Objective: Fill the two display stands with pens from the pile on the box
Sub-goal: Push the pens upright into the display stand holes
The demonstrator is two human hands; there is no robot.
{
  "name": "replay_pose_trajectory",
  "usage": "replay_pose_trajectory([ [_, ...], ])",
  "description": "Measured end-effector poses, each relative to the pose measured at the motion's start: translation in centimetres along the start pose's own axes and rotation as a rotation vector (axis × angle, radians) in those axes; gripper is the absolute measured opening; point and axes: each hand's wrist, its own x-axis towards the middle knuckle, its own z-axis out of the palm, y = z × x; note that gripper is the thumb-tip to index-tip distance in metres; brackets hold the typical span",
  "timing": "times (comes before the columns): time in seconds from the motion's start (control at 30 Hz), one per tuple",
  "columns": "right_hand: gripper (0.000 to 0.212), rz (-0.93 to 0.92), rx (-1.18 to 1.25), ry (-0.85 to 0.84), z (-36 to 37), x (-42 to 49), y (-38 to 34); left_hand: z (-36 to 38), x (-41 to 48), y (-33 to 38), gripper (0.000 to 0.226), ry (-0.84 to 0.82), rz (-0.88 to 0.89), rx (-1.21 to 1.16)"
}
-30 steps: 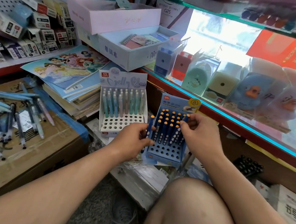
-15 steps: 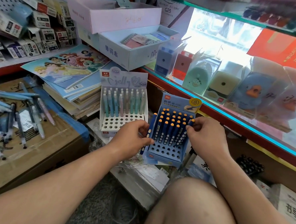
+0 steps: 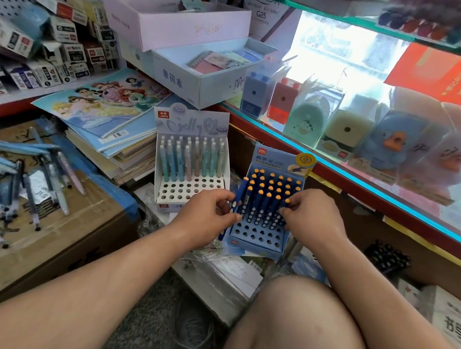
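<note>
- Now our right hand (image 3: pixel 311 218) had slid to the blue stand (image 3: pixel 256 242)'s right edge, fingers (image 3: pixel 289 212) pinching an orange-capped pen (image 3: pixel 287 202).
- Our left hand (image 3: pixel 208 218) gripped spare pens (image 3: pixel 239 198); front holes (image 3: pixel 255 233) stayed unfilled.

Two bare hands show, the left hand (image 3: pixel 208 216) and the right hand (image 3: pixel 311 218), each with short, rounded fingers (image 3: pixel 224 198). Back from the fingers, past each wrist, the left forearm (image 3: pixel 106 277) and the right forearm (image 3: pixel 357 271) are bare, broad and smooth, to the picture's lower edge. Below the right hand's fingers there is a bare, rounded knee (image 3: pixel 294 305), with bare thigh (image 3: pixel 308 346) behind it.
</note>
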Motion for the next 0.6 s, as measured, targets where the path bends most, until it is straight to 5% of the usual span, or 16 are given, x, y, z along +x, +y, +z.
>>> replay_pose_trajectory([
  [0.3,0.021,0.076,-0.015,-0.081,-0.5,-0.4,-0.1,0.1,0.2,-0.2,0.047,-0.005,0.005,-0.023],
  [0.4,0.029,0.064,0.011,0.015,-1.5,-1.2,-0.5,0.1,0.2,-0.2,0.043,-0.007,0.023,-0.046],
  [0.6,0.017,-0.140,0.674,-0.130,-1.2,-2.9,-2.6,0.7,0.1,0.6,0.024,-0.052,0.109,-0.133],
])
